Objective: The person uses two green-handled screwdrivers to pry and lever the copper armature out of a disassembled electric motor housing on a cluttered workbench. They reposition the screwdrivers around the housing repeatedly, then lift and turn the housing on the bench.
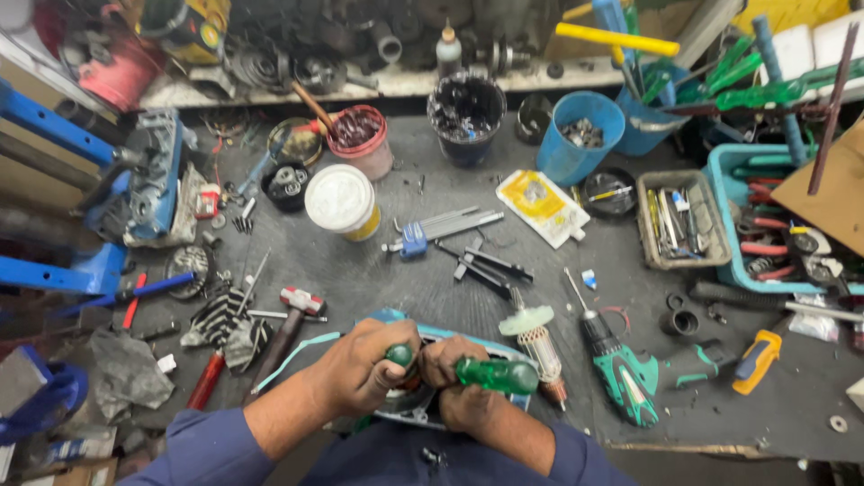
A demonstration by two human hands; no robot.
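Two hands — left hand (pixel 360 373), right hand (pixel 459 382) — beside armature (pixel 537 346), hammer (pixel 286 328).

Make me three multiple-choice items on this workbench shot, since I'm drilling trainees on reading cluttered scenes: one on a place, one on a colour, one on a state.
1. Where does the motor armature lie?
A. Just right of the hands
B. Inside the blue bucket
C. On the back shelf

2. What colour is the screwdriver handle in the right hand?
A. Red
B. Clear green
C. Yellow

3. How is the white tub near the middle of the bench?
A. Tipped over
B. Open, no lid
C. Upright with its lid on

Answers: 1 A, it lies on the bench beside the right hand. 2 B, the handle is see-through green. 3 C, its white lid faces up.
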